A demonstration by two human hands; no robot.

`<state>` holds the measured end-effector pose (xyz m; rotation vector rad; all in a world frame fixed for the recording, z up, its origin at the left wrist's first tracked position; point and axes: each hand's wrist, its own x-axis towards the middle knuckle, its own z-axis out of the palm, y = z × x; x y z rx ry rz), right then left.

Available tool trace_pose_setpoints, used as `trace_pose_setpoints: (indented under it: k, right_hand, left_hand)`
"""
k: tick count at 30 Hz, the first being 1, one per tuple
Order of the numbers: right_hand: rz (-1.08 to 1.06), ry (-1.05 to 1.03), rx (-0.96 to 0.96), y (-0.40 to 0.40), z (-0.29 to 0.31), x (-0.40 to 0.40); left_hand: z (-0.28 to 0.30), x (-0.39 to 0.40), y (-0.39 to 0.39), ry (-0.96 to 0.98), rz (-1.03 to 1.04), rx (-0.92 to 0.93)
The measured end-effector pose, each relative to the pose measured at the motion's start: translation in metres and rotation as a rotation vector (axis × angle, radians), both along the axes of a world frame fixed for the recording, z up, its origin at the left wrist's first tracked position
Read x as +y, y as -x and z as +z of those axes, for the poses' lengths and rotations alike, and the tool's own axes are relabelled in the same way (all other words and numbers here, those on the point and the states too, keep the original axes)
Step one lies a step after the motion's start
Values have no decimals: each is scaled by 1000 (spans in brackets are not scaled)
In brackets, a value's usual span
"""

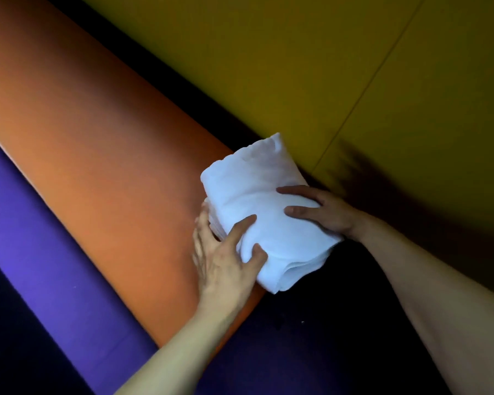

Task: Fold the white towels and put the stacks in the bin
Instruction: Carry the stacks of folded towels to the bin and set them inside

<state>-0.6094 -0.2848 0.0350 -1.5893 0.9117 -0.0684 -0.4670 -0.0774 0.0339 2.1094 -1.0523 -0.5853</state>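
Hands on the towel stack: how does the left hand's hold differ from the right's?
The left hand sits at the near left side of the towel stack, thumb and forefinger on top, other fingers down its layered edge. The right hand comes from the right side, fingers lying across the top. The left hand overlaps the orange surface; the right lies over the dark gap. Both touch the same stack.

You're seeing a dim, colour-tinted frame with dark corners. The white towel stack (264, 212) glares; edges look softly blurred.
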Motion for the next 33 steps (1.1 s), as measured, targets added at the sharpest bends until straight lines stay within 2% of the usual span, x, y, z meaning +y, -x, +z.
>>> trace_pose_setpoints:
  k: [3,4,8,12,17,24,33]
  right_hand:
    - [-80,-93,-50,-3,-9,0]
    - [-94,-105,-47,-4,-8,3]
    - [-64,-76,-34,-1,-6,56]
    - [-60,-28,78,-6,-13,132]
    - [-269,1,-32,-28,-17,109]
    - [-379,77,-69,-33,-38,119]
    - [-443,-3,-232,-23,-49,127]
  left_hand:
    - [8,-11,8,-30,132,477]
    - [8,-13,8,-9,130,559]
    - [1,-8,-45,43,81,645]
    - [1,5,-108,-90,-107,790]
    - [-9,-9,-113,-172,-217,802]
    - [-22,-11,-115,-130,-314,643]
    - [-25,-8,-93,49,-202,819]
